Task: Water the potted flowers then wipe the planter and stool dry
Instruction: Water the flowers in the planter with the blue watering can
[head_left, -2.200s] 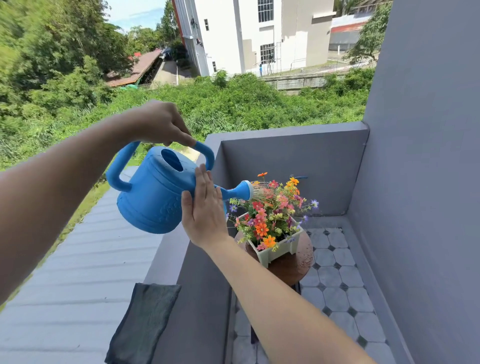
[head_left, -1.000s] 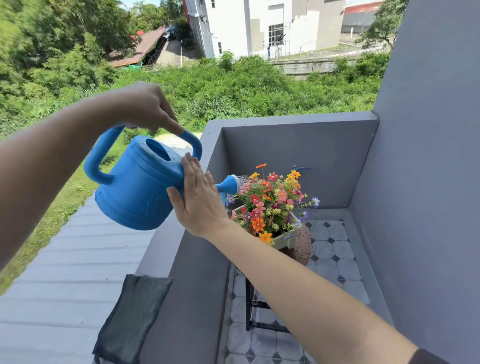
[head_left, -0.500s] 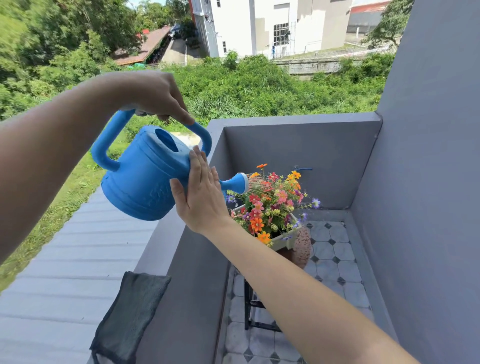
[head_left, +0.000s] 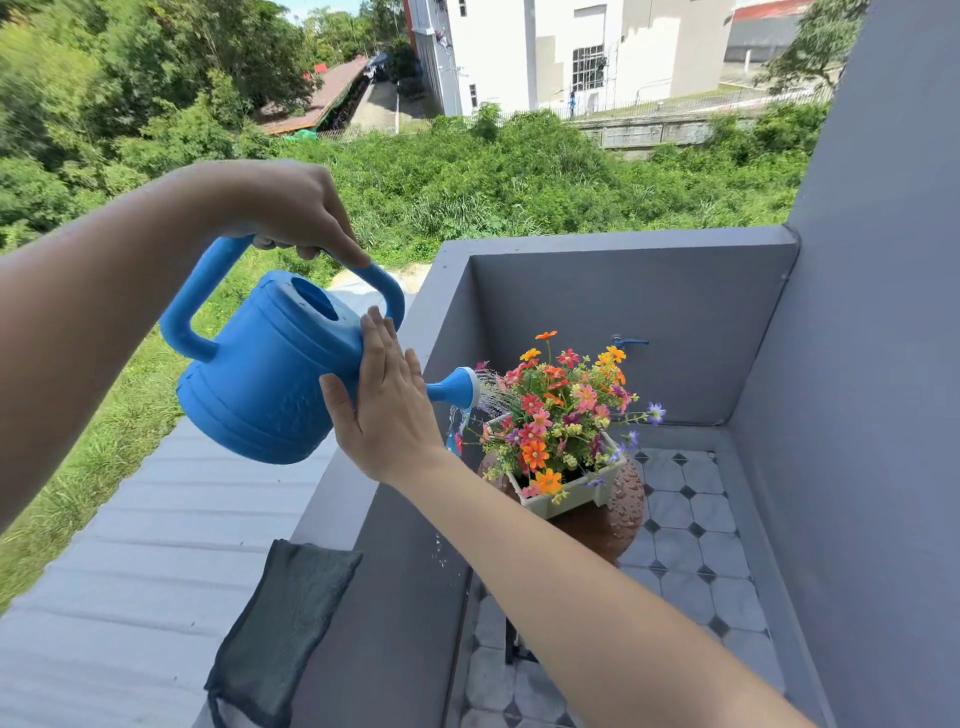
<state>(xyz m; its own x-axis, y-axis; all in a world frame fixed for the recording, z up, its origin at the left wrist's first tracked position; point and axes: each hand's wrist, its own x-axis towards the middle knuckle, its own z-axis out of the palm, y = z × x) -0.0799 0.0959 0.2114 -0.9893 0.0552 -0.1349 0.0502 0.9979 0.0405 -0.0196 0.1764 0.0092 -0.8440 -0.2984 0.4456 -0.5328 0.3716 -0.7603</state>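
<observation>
A blue plastic watering can (head_left: 265, 374) hangs tilted over a grey balcony ledge (head_left: 410, 571), its rose spraying onto potted flowers (head_left: 561, 410) in a white planter (head_left: 566, 496) on a round brown stool (head_left: 608, 525), right of the can and farther off. The left hand (head_left: 291, 208) is curled tight round the top handle; the right hand (head_left: 389, 410) lies flat and open against the can's side, gripping nothing. The can looks rigid, probably heavy with water and slick when wet; the handle is the surest hold. A dark cloth (head_left: 280, 629) lies near on the ledge.
</observation>
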